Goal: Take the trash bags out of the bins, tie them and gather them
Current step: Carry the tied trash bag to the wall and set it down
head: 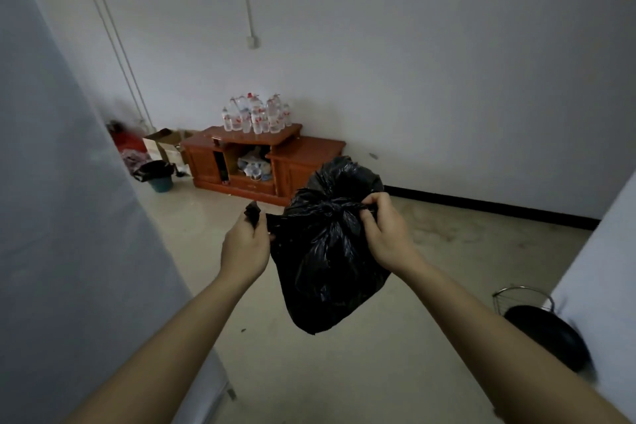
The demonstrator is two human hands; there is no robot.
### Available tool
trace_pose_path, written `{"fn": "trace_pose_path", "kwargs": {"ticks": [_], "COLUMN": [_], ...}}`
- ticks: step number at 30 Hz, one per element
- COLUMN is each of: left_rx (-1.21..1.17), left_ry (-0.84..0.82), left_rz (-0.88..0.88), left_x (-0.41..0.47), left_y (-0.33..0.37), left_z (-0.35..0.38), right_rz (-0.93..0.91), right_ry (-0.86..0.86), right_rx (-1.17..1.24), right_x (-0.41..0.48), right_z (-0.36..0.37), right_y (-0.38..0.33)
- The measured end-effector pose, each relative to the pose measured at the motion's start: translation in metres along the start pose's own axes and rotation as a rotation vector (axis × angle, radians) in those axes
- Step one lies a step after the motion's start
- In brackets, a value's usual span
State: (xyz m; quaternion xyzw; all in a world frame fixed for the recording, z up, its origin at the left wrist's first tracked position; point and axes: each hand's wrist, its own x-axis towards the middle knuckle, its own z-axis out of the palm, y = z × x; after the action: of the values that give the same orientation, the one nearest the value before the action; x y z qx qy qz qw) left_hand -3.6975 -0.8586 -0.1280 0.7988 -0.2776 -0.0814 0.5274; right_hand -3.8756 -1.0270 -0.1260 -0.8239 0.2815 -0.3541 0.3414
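Left hand (246, 244) and right hand (385, 227) pinch opposite flaps of the black trash bag (327, 262), cinching the knot tight above the floor.

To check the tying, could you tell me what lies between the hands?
The gathered neck of the black plastic trash bag, seen in the head view.

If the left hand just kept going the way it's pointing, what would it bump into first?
Probably the low wooden cabinet ahead. The left hand, pinching an end of the black bag, aims roughly that way with nothing nearer in line, though depth is hard to judge.
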Motion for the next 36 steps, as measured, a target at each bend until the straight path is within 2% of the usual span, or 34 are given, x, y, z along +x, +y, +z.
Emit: {"fn": "trace_pose_path", "kwargs": {"ticks": [7,13,19,27,36], "left_rx": [-0.114,-0.210,-0.183,-0.171,-0.177], "left_ry": [-0.319,-0.602,-0.641,-0.645,-0.653], "left_rz": [0.133,0.181,0.341,0.414,0.446], "left_x": [0.144,0.238,0.321,0.444,0.570], "left_y": [0.038,0.096,0.141,0.229,0.268], "left_z": [0.077,0.197,0.351,0.512,0.698], "right_rz": [0.207,0.341,0.392,0.465,0.511], "right_ry": [0.203,0.367,0.502,0.492,0.436], "right_rx": [0.027,0.087,0.143,0.140,0.136], "right_x": [0.113,0.189,0.280,0.440,0.589], "right_z": [-0.012,-0.057,-0.115,-0.202,-0.269], "right_y": [0.048,0.114,0.218,0.318,0.450]}}
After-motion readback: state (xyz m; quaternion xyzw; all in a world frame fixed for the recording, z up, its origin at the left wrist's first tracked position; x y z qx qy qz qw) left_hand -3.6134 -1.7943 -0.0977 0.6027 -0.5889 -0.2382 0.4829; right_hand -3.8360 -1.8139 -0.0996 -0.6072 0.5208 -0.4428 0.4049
